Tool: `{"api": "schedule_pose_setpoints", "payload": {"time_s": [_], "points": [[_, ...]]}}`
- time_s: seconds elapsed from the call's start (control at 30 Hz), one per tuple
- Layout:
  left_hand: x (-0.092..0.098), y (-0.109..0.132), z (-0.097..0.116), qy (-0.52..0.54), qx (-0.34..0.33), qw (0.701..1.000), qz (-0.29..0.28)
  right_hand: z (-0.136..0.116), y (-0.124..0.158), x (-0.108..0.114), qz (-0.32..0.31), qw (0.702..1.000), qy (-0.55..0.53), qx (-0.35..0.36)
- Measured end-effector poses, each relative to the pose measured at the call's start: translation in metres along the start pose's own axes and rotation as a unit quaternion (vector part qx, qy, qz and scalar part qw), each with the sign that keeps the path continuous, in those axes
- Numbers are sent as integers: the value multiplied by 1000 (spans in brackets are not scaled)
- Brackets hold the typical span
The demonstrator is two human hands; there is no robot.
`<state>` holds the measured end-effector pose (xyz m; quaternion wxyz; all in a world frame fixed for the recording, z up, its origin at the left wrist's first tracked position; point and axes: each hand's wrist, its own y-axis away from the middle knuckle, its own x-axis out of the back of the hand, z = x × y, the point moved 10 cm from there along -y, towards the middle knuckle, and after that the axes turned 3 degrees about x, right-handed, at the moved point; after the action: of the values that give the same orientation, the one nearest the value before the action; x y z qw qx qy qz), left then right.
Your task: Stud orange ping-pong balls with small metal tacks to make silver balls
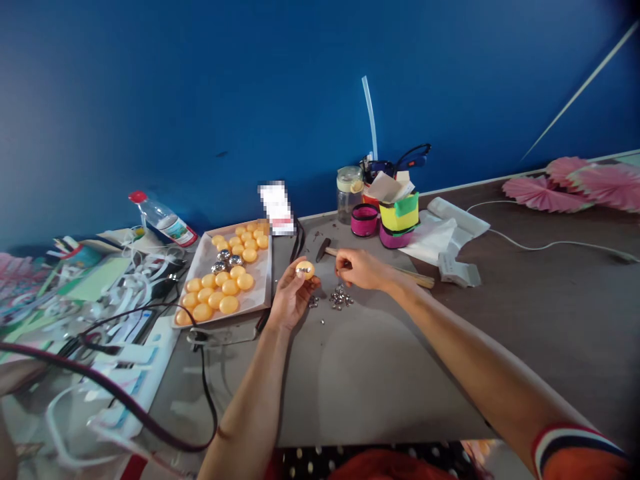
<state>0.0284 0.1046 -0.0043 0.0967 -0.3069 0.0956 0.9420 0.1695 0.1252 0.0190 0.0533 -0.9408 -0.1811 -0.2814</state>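
Between the thumb and fingers of my left hand (293, 293) is a small yellow-orange ball (309, 268) with a shiny metal piece at its side. My right hand (360, 268) is closed with fingertips pinched together and pointing down; whatever may be in them is hidden. Below and between the hands lies a pile of small shiny metal parts (341, 297). A hammer (323, 250) with a dark head lies just beyond, its wooden handle running behind my right hand. At left, a shallow tray (260, 287) holds several yellow balls and a few silver ones.
A tilted plastic bottle (173, 223), a phone with a blurred screen (277, 208) and a glass jar (349, 193) stand along the wall. Right of the jar are pink and yellow containers (399, 217) and white plastic wrap (440, 233). Cables and clutter (135, 320) crowd the left.
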Motion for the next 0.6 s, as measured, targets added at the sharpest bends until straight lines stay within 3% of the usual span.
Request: {"api": "schedule_pose_setpoints", "payload": {"time_s": [0.2,0.37,0.5,0.6], "points": [[-3,1,-3,-11,12,1000,-8,-3,-3,-4,32,983,-180,34],[-4,1,-3,-14,4,1000,-22,-6,-3,-8,46,932,-358,43],[-6,1,-2,-11,-1,1000,-29,-18,-1,-18,0,909,-414,39],[-7,1,-1,-7,-5,999,-31,-21,1,-21,-5,912,-408,29]]}}
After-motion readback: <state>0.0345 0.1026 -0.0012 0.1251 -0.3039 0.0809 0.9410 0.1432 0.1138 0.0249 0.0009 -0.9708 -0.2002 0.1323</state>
